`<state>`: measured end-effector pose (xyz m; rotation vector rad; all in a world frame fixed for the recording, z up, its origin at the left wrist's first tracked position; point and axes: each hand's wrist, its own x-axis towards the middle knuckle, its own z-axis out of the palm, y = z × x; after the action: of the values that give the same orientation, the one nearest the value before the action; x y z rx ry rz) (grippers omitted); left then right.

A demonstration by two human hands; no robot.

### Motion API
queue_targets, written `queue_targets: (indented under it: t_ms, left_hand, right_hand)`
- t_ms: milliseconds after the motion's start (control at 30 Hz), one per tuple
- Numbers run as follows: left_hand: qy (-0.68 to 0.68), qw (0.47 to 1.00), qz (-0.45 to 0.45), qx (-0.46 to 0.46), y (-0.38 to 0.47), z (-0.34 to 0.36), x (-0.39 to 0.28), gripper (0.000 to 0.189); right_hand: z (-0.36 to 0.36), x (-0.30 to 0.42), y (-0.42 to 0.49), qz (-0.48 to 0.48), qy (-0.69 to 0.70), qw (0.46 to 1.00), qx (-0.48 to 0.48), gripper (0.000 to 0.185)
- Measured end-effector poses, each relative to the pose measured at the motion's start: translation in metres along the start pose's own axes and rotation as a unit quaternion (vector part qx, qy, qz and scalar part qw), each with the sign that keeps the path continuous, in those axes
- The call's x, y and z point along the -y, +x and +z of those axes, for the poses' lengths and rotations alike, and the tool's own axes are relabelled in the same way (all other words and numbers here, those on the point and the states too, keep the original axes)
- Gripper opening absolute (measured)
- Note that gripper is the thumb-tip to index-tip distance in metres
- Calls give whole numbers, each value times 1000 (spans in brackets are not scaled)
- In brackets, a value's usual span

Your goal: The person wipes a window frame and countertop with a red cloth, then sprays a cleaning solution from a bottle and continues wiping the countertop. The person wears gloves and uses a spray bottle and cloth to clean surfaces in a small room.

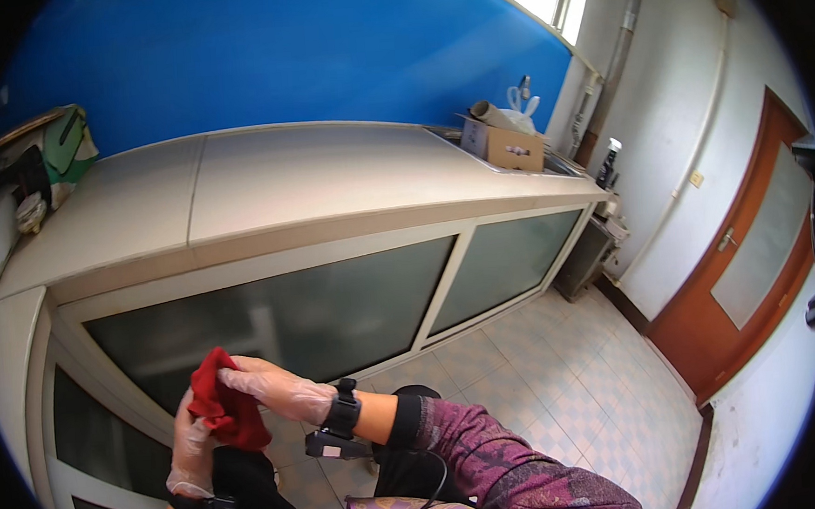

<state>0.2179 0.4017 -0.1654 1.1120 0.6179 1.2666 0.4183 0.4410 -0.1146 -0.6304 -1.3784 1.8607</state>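
Observation:
Between my two hands is a folded red cloth point(229, 405), held above my lap and in front of the cabinet doors. My left hand point(191, 442), in a clear plastic glove, grips the cloth's left side; its fingertips are partly hidden behind the fabric. From the right, my right hand point(276, 388), gloved the same way, pinches the upper edge of the cloth. Each wrist wears a black strap with a small device. The loose end of the cloth hangs down between the hands.
A beige countertop point(305, 177) runs along a blue wall panel point(297, 58). Its sliding cabinet door point(278, 318) has dark glass. A cardboard box point(513, 148) stands over the sink at right. Bags point(68, 149) crowd the left corner. A brown door point(736, 255) is far right.

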Motion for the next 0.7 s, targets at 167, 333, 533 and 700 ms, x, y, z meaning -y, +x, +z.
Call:
queue_targets:
  t_ms: [167,333,533,700]
  left_hand:
    - [-136,989,-49,7,-11,51,-3,87]
    - [-98,983,-151,-48,-6,68,5,51]
    - [46,987,-82,-133,28,56,-18,39]
    - [109,949,198,-217,75,5,-115,36]
  right_hand:
    - [-7,-12,-3,24,-4,996,-86,25]
    - [-30,-37,-9,49,-38,994,-92,26]
    - [-77,-67,-7,67,-27,990,-123,34]
    - [-112,-77,-17,66,15,988,-141,33]
